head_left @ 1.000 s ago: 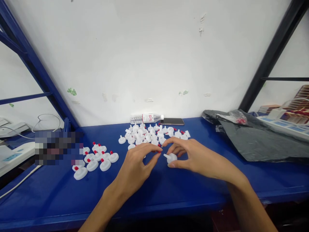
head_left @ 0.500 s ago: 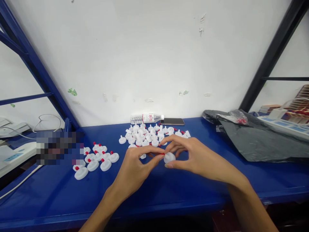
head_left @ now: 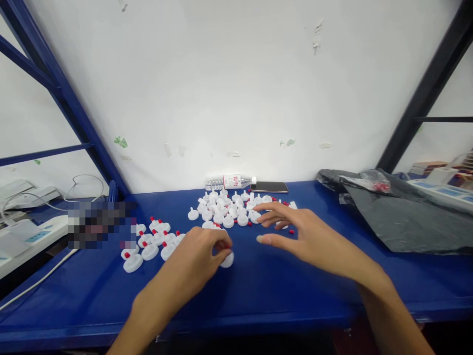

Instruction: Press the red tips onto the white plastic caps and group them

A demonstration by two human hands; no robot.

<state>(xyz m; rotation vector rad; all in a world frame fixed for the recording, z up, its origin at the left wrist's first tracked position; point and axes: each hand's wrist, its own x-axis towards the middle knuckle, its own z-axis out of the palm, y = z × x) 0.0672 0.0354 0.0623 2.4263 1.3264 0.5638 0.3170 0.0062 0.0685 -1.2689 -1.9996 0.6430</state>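
Note:
My left hand (head_left: 197, 259) is closed in a pinch on a white plastic nozzle cap (head_left: 227, 260), whose round base shows below the fingertips. The fingers hide the cap's tip. My right hand (head_left: 301, 234) is open and holds nothing, its thumb apart from the fingers. Just beyond it lies a pile of white nozzle caps (head_left: 218, 218), with small red tips (head_left: 291, 231) scattered at its right. Left of my left hand stands a group of white nozzle caps fitted with red tips (head_left: 150, 251).
A clear plastic bottle (head_left: 231, 182) lies along the wall beside a phone (head_left: 269, 187). On the right a dark grey plastic bag (head_left: 391, 222) covers part of the blue tabletop (head_left: 281, 296). Power strips (head_left: 40, 235) and cables sit at the left.
My hands have come apart. The left one has moved left and down with the nozzle cap, while the right has let go of it and opened. The view has shifted slightly.

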